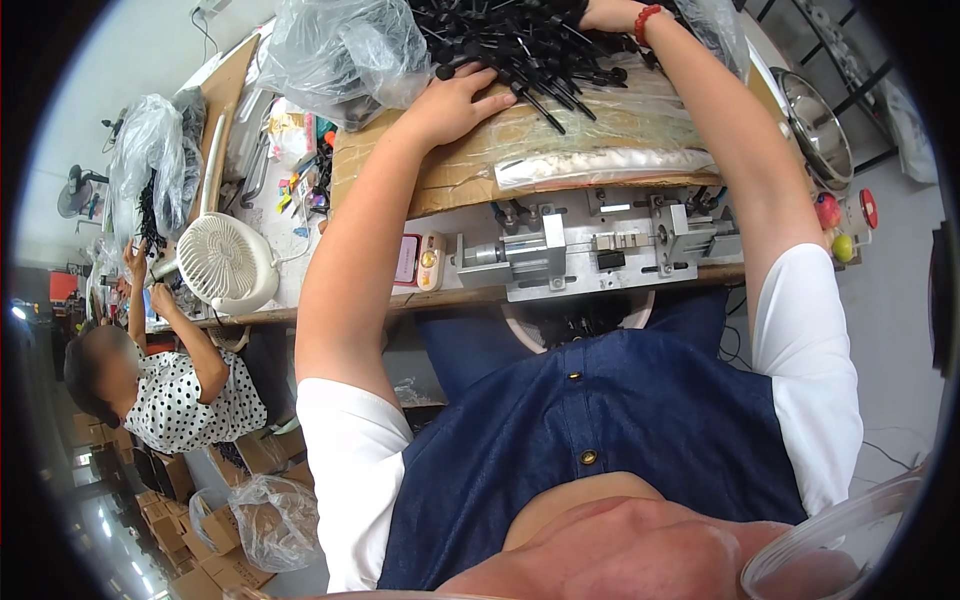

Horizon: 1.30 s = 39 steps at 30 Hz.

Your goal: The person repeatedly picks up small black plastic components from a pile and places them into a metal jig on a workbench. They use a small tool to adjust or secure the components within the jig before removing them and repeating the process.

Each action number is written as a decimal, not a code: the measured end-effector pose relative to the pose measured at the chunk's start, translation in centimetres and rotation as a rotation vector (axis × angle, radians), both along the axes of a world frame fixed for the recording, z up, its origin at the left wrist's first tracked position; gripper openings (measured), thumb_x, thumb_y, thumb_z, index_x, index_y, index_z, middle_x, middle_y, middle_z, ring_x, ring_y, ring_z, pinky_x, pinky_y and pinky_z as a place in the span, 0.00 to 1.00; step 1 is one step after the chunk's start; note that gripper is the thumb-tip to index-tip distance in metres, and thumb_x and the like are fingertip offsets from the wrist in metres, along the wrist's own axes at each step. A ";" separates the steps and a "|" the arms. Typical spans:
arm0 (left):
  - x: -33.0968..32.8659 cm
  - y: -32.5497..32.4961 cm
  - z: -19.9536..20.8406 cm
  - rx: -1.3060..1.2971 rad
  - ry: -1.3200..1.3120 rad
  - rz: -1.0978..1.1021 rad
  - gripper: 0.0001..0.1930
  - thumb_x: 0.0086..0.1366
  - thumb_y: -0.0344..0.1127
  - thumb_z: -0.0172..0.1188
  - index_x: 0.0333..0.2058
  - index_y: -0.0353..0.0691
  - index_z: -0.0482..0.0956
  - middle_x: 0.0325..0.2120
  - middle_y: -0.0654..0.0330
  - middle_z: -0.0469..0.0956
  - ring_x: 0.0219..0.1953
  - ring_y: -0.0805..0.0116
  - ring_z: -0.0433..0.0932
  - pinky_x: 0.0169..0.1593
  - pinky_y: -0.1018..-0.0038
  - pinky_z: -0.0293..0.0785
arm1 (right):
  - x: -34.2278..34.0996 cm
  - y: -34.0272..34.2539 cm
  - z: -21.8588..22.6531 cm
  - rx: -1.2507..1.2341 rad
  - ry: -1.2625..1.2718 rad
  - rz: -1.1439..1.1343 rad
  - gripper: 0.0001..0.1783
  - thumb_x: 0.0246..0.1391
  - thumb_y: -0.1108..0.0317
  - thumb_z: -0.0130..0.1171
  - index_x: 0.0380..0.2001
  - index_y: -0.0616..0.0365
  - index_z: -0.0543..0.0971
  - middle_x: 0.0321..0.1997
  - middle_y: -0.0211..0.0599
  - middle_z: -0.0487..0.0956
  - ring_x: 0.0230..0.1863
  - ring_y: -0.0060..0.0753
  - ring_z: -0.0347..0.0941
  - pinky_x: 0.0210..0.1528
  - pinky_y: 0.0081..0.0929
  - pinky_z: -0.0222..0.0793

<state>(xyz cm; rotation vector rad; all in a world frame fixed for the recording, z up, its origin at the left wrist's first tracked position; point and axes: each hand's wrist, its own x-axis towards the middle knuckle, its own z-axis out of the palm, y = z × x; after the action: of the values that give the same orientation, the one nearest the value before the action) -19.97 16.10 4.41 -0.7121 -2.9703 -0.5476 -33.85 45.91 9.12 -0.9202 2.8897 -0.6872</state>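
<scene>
A large heap of black rod-like plastic parts [520, 50] with knobbed ends lies on a cardboard sheet [440, 185] at the far side of the bench. My left hand [455, 105] rests at the heap's near left edge, its thumb and fingers apart, touching the parts but gripping none that I can see. At the heap's far right is my right hand [612, 14], below a red bead bracelet; its fingertips are hidden among the parts. Nearer to me stands a metal clamping fixture [600, 250] with a small black block in its middle.
Clear plastic bags [345, 55] flank the heap. A white fan [225, 262] and a small cream-and-red device [420, 262] stand to the left. On the right are a metal bowl [812, 130] and a shelf rack. Another person [165, 390] works at the far left, near cardboard boxes [215, 545].
</scene>
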 end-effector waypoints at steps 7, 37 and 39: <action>3.2 0.9 2.0 -0.073 0.306 0.047 0.17 0.63 0.51 0.67 0.38 0.42 0.88 0.37 0.54 0.85 0.42 0.49 0.84 0.45 0.56 0.80 | 2.9 1.3 -0.3 -0.098 0.099 0.294 0.35 0.50 0.72 0.65 0.64 0.56 0.72 0.67 0.47 0.69 0.68 0.50 0.66 0.70 0.44 0.63; 10.2 6.1 1.1 0.678 0.190 0.078 0.16 0.58 0.32 0.75 0.44 0.40 0.83 0.33 0.59 0.84 0.33 0.69 0.83 0.37 0.72 0.79 | 15.1 4.5 -1.2 -0.028 0.557 -0.048 0.12 0.61 0.63 0.64 0.39 0.60 0.86 0.39 0.43 0.82 0.44 0.51 0.75 0.49 0.46 0.71; 10.0 5.6 0.8 0.625 0.234 0.032 0.14 0.59 0.32 0.75 0.43 0.39 0.85 0.32 0.61 0.84 0.34 0.72 0.83 0.38 0.75 0.78 | 15.3 5.4 -1.6 -0.237 0.501 -0.160 0.19 0.66 0.66 0.59 0.58 0.59 0.78 0.36 0.43 0.86 0.39 0.45 0.80 0.45 0.42 0.73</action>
<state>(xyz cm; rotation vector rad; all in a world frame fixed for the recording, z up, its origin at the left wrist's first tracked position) -9.96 21.74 5.21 -0.6035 -2.3784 -1.2106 -18.58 51.34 7.53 -1.0189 3.4066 -0.9484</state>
